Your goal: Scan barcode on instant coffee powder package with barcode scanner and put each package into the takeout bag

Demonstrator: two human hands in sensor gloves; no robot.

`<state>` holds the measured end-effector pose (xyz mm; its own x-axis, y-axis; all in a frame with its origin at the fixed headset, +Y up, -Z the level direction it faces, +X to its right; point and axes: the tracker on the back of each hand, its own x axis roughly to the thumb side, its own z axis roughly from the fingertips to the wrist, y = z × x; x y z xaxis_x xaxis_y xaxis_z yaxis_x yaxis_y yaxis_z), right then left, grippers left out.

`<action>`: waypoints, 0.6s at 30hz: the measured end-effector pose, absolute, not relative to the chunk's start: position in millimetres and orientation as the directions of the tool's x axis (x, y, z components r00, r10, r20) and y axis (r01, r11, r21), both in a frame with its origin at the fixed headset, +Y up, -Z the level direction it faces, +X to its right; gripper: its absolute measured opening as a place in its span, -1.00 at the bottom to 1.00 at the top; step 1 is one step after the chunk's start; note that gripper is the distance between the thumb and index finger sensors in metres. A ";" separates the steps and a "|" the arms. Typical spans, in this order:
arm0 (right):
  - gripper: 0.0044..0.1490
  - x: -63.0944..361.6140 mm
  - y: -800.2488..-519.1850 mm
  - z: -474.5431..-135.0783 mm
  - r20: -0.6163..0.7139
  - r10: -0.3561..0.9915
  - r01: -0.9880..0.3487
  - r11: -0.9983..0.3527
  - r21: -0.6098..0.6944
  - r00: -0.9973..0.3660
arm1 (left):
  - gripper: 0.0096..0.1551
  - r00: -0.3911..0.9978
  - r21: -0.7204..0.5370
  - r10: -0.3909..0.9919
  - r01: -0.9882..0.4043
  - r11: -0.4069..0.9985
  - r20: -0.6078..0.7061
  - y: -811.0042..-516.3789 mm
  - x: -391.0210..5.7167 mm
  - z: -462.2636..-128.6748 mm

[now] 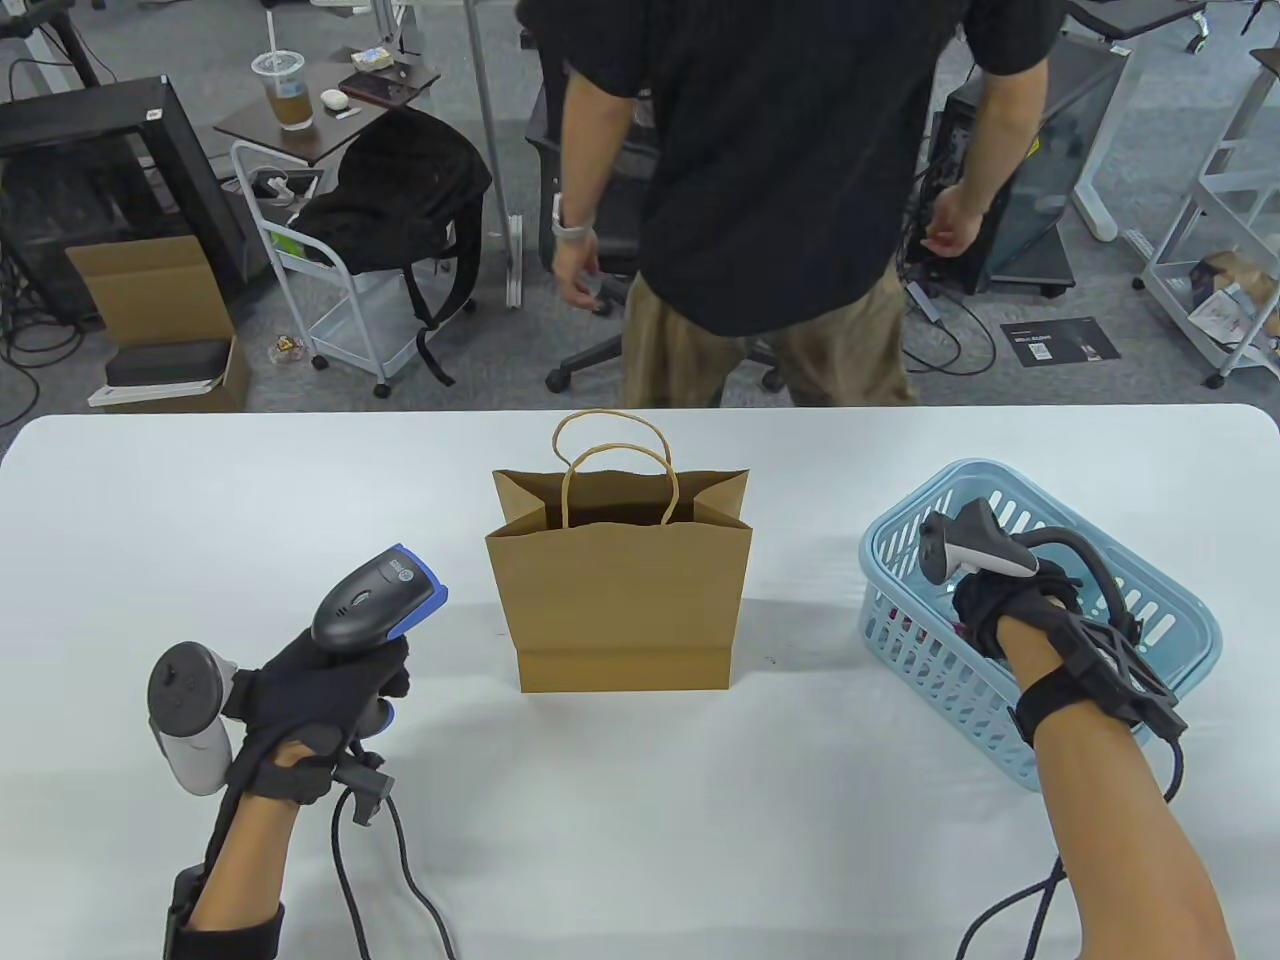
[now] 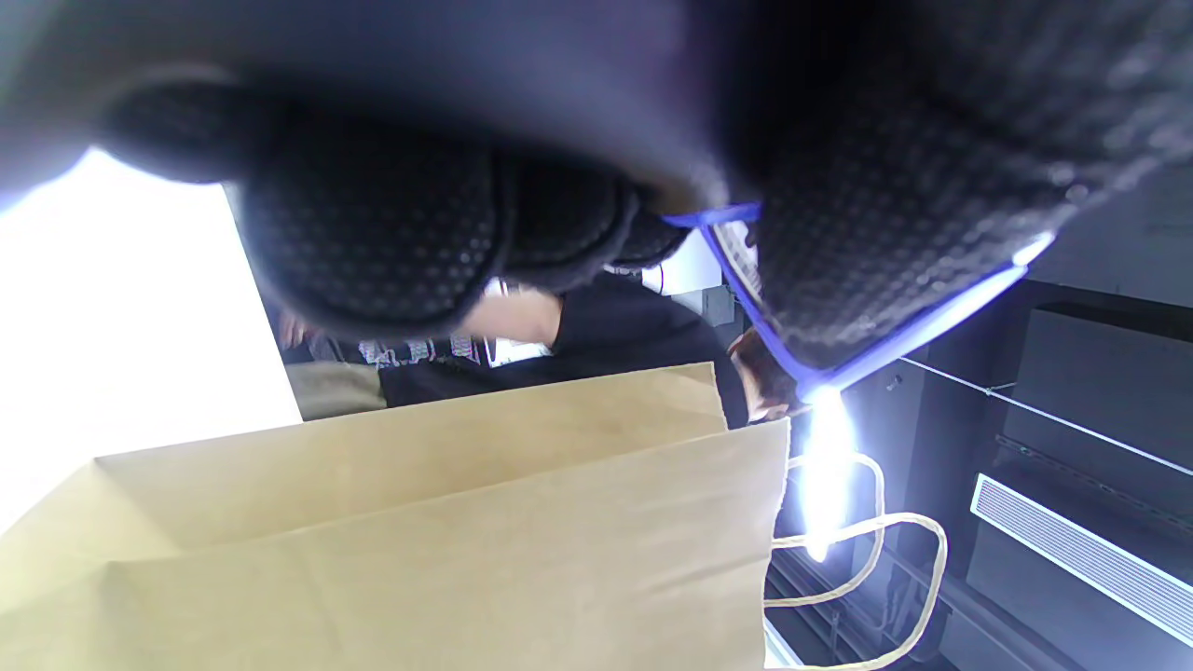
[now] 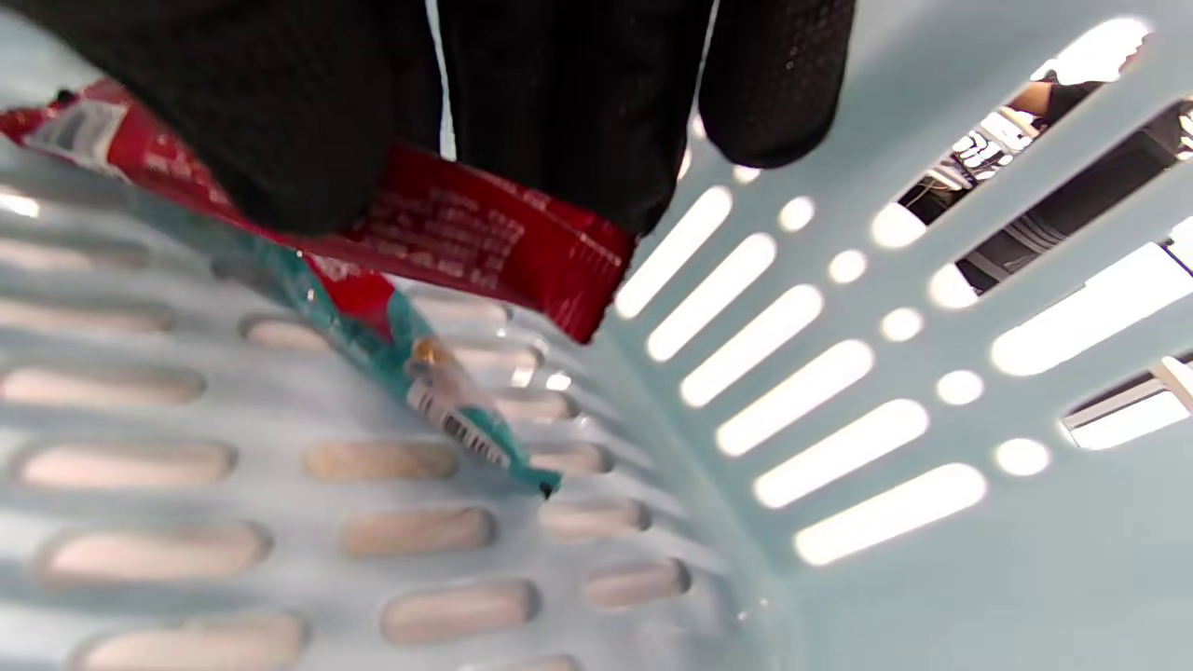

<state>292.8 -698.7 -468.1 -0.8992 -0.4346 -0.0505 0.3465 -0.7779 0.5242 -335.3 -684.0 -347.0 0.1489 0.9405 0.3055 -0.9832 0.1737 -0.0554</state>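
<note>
On the white tabletop (image 1: 200, 520): open takeout bag (image 1: 620, 600), blue basket (image 1: 1185, 640). Left hand (image 1: 310, 700) wrapped round barcode scanner (image 1: 375, 600); right hand (image 1: 990, 600) pinching red coffee package (image 3: 485, 233) inside basket, above teal package (image 3: 447, 401). Best lifted barcode-up toward scanner.

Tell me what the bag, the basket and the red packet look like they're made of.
Bag: brown kraft paper, matte, with sharp creases and twisted paper-cord handles. Basket: pale blue moulded plastic, smooth and slightly glossy, with slotted walls. Red packet: probably plastic or foil laminate film, shiny, with a crimped end seal; right hand is on it.
</note>
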 end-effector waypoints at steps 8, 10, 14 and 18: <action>-0.50 287.2 -649.4 -459.3 -0.127 -0.438 0.357 -0.842 0.403 -0.890 | -0.43 0.134 -0.050 0.940 -0.986 0.157 0.315 -683.5 -336.6 -346.0; -0.49 286.4 -639.4 -455.2 -0.141 -0.410 0.339 -0.869 0.360 -0.901 | -0.43 0.127 -0.047 0.939 -0.988 0.149 0.321 -682.6 -337.3 -345.3; -0.48 286.1 -618.5 -448.1 -0.184 -0.397 0.333 -0.893 0.303 -0.899 | -0.43 0.112 -0.037 0.936 -0.991 0.132 0.335 -680.2 -339.1 -343.3; -0.48 287.7 -594.2 -440.5 -0.275 -0.440 0.383 -0.892 0.238 -0.855 | -0.43 0.102 -0.033 0.933 -0.992 0.121 0.346 -678.3 -340.2 -341.9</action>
